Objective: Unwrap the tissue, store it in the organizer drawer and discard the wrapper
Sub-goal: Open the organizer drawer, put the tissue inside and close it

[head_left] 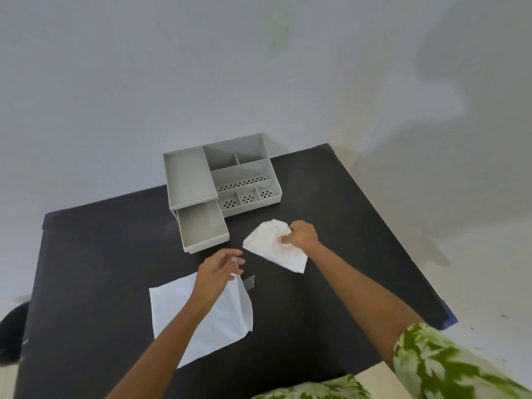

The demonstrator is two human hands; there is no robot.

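The right hand (302, 236) pinches the limp white tissue (273, 249) just right of the open, empty drawer (201, 226) of the grey organizer (218, 174) — it may snag the rim — while the left hand (216, 272), fingers loose, touches the flat wrapper (201, 321), which could slide off.

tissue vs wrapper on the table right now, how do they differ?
The tissue is crumpled, gripped by the right hand; the wrapper lies flat, under the left hand. The tissue looks smaller and warmer white; the wrapper is larger and bluish. The tissue sits nearer the open drawer. Both are outside the drawer.
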